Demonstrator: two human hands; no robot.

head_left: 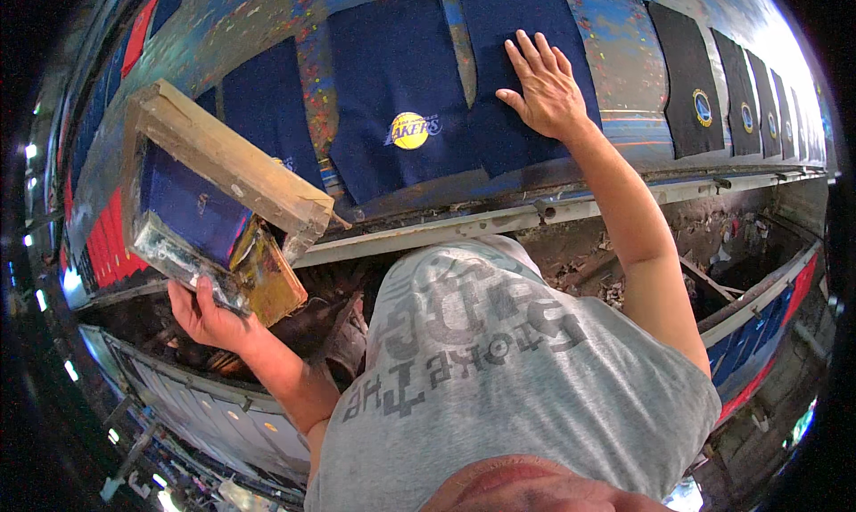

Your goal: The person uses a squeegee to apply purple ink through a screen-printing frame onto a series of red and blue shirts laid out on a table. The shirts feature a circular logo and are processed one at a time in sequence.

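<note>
My left hand (209, 316) grips the near edge of a wooden screen-printing frame (232, 164), tilted up at the left above the table edge. Inside the frame is dark blue mesh, and a stained yellow-brown block (272, 285) sits at its near corner. My right hand (546, 89) lies flat, fingers spread, on a navy cloth panel (486, 40) that bears no print I can see. Left of it lies another navy panel (392, 66) with a yellow ball print (411, 131) near its lower edge. A further navy panel (272, 93) is partly behind the frame.
The long, paint-spattered table (624, 75) slopes away, with a metal rail (499, 222) along its near edge. Several black panels (687, 75) with round emblems line its right side. Below is a debris-filled trough (580, 276). Another table (214, 414) with cloth panels stands behind me.
</note>
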